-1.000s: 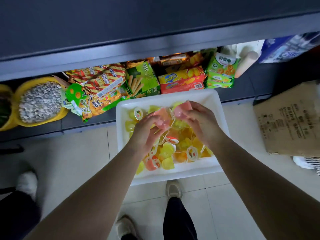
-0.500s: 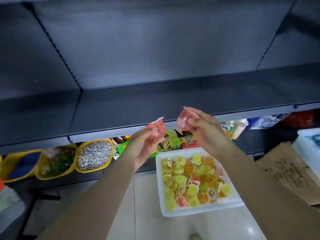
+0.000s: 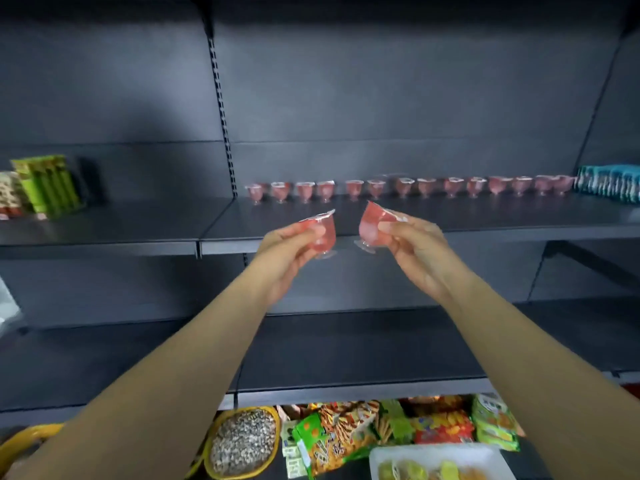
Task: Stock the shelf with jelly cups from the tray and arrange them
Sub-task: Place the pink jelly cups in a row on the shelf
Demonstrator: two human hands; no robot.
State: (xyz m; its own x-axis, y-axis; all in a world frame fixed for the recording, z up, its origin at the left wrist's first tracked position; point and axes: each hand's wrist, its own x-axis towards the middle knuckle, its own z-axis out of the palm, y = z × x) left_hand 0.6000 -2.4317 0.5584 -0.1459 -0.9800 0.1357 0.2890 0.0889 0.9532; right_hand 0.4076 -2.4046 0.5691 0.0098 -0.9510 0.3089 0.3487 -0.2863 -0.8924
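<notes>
My left hand pinches a pink jelly cup, held upright in front of the shelf edge. In my right hand a second pink jelly cup is pinched and tilted to the left. Both cups hang just below and in front of the dark shelf. Along the back of that shelf stands a row of several pink jelly cups. The white tray with yellow and orange jelly cups shows at the bottom edge, partly cut off.
Green snack boxes stand on the shelf at left, teal packets at right. A lower dark shelf lies beneath my arms. On the bottom level sit a yellow bowl of seeds and colourful snack packs.
Both hands rose from the tray up to the shelf, each carrying a pink jelly cup. My view lifted, so the row of cups appears and the tray drops to the bottom edge.
</notes>
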